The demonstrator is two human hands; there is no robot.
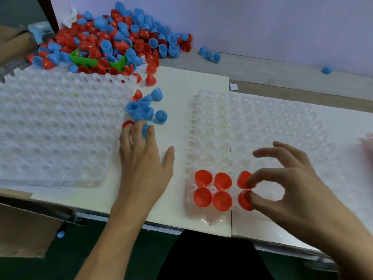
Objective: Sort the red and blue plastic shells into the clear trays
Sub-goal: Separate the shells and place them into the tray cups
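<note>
A clear tray (pixel 252 122) lies on the white board at the right. Its near corner holds several red shells (pixel 202 177), dome up, in two rows. My right hand (pixel 292 188) hovers over that corner, thumb and index finger pinching the rim of the nearest right red shell (pixel 243 201). My left hand (pixel 145 158) lies flat on the board, fingers straight. Its fingertips touch a red shell (pixel 127 124) and a blue shell (pixel 145 129) at the near end of a small loose cluster of blue shells (pixel 145 110).
A stack of empty clear trays (pixel 50 128) fills the left. Behind it, a big pile of red and blue shells (pixel 121 37) surrounds a green box (pixel 80 58). Stray blue shells (pixel 209 54) lie by the back wall. A blurred hand (pixel 367 138) shows at the right edge.
</note>
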